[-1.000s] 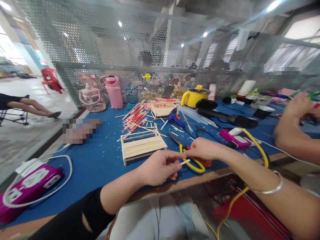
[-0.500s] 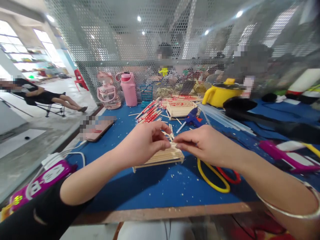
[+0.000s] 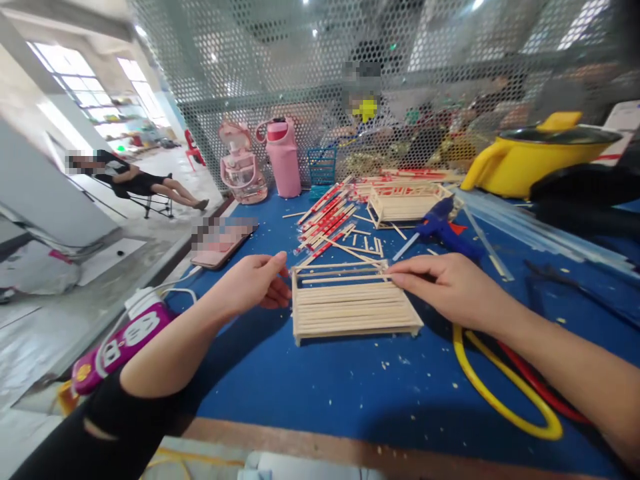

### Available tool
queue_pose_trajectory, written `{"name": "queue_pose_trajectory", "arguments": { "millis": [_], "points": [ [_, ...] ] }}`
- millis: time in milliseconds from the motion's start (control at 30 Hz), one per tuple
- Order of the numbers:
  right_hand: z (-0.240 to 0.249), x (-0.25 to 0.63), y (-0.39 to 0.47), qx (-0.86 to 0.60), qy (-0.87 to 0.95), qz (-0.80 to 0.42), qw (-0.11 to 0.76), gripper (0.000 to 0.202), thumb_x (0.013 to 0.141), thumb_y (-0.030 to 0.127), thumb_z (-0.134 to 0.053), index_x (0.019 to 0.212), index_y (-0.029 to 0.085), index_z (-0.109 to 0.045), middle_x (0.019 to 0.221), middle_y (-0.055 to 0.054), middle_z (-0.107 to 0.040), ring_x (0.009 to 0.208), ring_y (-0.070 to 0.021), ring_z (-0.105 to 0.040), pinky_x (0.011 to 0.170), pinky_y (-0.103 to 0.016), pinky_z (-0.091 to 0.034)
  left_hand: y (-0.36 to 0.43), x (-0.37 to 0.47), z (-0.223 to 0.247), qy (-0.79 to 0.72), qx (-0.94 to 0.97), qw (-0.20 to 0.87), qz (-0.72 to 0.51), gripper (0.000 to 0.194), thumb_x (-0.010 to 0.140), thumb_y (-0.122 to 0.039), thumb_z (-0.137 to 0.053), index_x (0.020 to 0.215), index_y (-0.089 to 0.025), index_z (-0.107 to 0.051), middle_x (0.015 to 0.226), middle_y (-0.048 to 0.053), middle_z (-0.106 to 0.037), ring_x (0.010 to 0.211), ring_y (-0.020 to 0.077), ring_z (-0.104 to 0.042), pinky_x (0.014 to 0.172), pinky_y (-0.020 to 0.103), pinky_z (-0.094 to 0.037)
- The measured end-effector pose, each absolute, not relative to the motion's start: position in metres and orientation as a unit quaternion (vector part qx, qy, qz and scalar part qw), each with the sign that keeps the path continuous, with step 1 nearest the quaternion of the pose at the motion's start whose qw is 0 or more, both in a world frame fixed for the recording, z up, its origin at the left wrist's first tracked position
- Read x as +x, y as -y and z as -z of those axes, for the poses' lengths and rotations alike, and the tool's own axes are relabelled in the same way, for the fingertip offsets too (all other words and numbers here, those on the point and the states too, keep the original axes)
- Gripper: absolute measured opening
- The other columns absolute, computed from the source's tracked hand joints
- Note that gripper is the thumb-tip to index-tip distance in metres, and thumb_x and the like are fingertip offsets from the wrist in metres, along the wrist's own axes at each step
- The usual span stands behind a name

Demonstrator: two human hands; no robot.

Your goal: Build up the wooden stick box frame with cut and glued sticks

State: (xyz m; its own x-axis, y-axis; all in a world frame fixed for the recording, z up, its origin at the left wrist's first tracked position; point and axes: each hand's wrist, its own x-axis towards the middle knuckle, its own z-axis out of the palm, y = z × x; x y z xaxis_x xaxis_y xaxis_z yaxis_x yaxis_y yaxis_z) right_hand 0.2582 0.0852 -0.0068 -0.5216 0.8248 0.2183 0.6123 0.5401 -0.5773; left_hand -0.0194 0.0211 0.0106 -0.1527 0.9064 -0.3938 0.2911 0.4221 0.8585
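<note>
A small bed-like rack of thin wooden sticks (image 3: 353,308) stands on the blue tabletop in front of me. Its slatted base faces up, and a low railing of sticks runs along the back. My right hand (image 3: 443,287) pinches the rack's back right corner between thumb and fingers. At the opposite end, my left hand (image 3: 253,283) has loosely curled fingers with the thumb apart, holding nothing; whether its fingertips touch the rack is unclear. Behind the rack lie small ladder-like stick pieces (image 3: 364,241) and bundled sticks in red-and-white wrappers (image 3: 327,217).
A blue glue gun (image 3: 443,223) and a second stick rack (image 3: 403,207) lie farther back. Yellow-handled scissors (image 3: 505,393) are partly under my right forearm. A phone (image 3: 225,243), pink bottle (image 3: 283,160), yellow pot (image 3: 530,160) and purple power strip (image 3: 123,343) surround the work area.
My hands, which were close together over the rack, have moved apart to its two ends. The rack shows more fully, and the view has shifted.
</note>
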Motion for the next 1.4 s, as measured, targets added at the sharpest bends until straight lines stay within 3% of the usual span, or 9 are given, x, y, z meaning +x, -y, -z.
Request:
{"name": "queue_pose_trajectory", "arguments": {
  "millis": [167, 300, 467, 667, 967, 1033, 1133, 1233, 1400],
  "points": [
    [0.006, 0.253, -0.089, -0.446, 0.84, -0.242, 0.193, 0.028, 0.08, 0.038, -0.056, 0.088, 0.022, -0.076, 0.092, -0.003, -0.076, 0.078, -0.0244, -0.069, 0.07, -0.038, -0.052, -0.019, -0.021, -0.004, -0.638, 0.418, 0.55, -0.341, 0.039, 0.075, -0.055, -0.062, 0.08, -0.019, -0.049, 0.067, 0.003, -0.069, 0.061, 0.015, -0.066, 0.059, 0.027, -0.051],
    [0.006, 0.254, -0.09, -0.457, 0.833, -0.257, 0.178, 0.027, 0.079, 0.037, -0.056, 0.087, 0.022, -0.077, 0.087, -0.002, -0.076, 0.074, -0.0232, -0.068, 0.067, -0.036, -0.051, -0.016, -0.017, -0.003, -0.642, 0.446, 0.494, -0.381, 0.036, 0.076, -0.043, -0.066, 0.074, -0.021, -0.038, 0.066, -0.001, -0.066, 0.054, 0.0099, -0.059, 0.053, 0.022, -0.049],
    [0.006, 0.259, -0.091, -0.466, 0.828, -0.252, 0.182, 0.026, 0.078, 0.037, -0.055, 0.081, 0.021, -0.076, 0.076, -0.002, -0.075, 0.069, -0.0218, -0.067, 0.066, -0.034, -0.048, -0.014, -0.011, -0.002, -0.648, 0.456, 0.48, -0.376, 0.028, 0.081, -0.04, -0.061, 0.091, -0.02, -0.044, 0.067, -0.001, -0.063, 0.054, 0.0099, -0.057, 0.05, 0.022, -0.049],
    [0.007, 0.263, -0.092, -0.468, 0.823, -0.277, 0.162, 0.03, 0.078, 0.041, -0.054, 0.082, 0.019, -0.074, 0.076, -0.003, -0.074, 0.072, -0.0227, -0.066, 0.067, -0.033, -0.047, -0.019, -0.007, 0.005, -0.623, 0.45, 0.502, -0.396, 0.043, 0.08, -0.031, -0.063, 0.116, -0.017, -0.044, 0.065, -0.003, -0.062, 0.055, 0.0104, -0.058, 0.054, 0.022, -0.05],
    [0.007, 0.262, -0.088, -0.454, 0.809, -0.325, 0.186, 0.023, 0.077, 0.036, -0.057, 0.079, 0.019, -0.073, 0.078, -0.003, -0.072, 0.073, -0.0191, -0.064, 0.067, -0.03, -0.047, -0.021, -0.005, 0.008, -0.602, 0.419, 0.542, -0.412, 0.054, 0.075, -0.028, -0.071, 0.122, -0.018, -0.046, 0.074, 0.0, -0.067, 0.061, 0.0106, -0.062, 0.056, 0.021, -0.05],
    [0.007, 0.263, -0.087, -0.453, 0.785, -0.375, 0.196, 0.022, 0.078, 0.036, -0.057, 0.08, 0.019, -0.071, 0.066, -0.001, -0.068, 0.061, -0.0142, -0.059, 0.058, -0.026, -0.045, -0.021, -0.004, 0.009, -0.608, 0.413, 0.542, -0.408, 0.058, 0.074, -0.029, -0.072, 0.124, -0.019, -0.045, 0.075, 0.001, -0.067, 0.064, 0.0119, -0.063, 0.057, 0.021, -0.05],
    [0.005, 0.264, -0.087, -0.478, 0.688, -0.487, 0.248, 0.021, 0.082, 0.034, -0.049, 0.087, 0.02, -0.064, 0.047, 0.005, -0.051, 0.039, -0.0086, -0.04, 0.039, -0.022, -0.033, -0.021, -0.004, 0.01, -0.614, 0.415, 0.537, -0.403, 0.061, 0.072, -0.031, -0.074, 0.124, -0.02, -0.045, 0.075, 0.001, -0.066, 0.068, 0.0146, -0.065, 0.058, 0.023, -0.051],
    [0.002, 0.266, -0.087, -0.527, 0.602, -0.527, 0.287, 0.011, 0.081, 0.03, -0.047, 0.077, 0.021, -0.053, 0.046, 0.006, -0.049, 0.035, -0.0073, -0.035, 0.033, -0.019, -0.026, -0.022, -0.004, 0.01, -0.621, 0.41, 0.535, -0.401, 0.059, 0.072, -0.032, -0.073, 0.124, -0.022, -0.047, 0.073, -0.001, -0.064, 0.075, 0.0179, -0.066, 0.062, 0.027, -0.053],
    [-0.002, 0.268, -0.087, -0.555, 0.624, -0.522, 0.17, 0.025, 0.079, 0.039, -0.054, 0.067, 0.018, -0.055, 0.051, 0.003, -0.052, 0.036, -0.0058, -0.038, 0.031, -0.018, -0.025, -0.021, -0.004, 0.009, -0.626, 0.41, 0.529, -0.399, 0.058, 0.072, -0.031, -0.073, 0.124, -0.023, -0.047, 0.07, -0.002, -0.062, 0.08, 0.0204, -0.067, 0.069, 0.033, -0.056]
  ]
}}
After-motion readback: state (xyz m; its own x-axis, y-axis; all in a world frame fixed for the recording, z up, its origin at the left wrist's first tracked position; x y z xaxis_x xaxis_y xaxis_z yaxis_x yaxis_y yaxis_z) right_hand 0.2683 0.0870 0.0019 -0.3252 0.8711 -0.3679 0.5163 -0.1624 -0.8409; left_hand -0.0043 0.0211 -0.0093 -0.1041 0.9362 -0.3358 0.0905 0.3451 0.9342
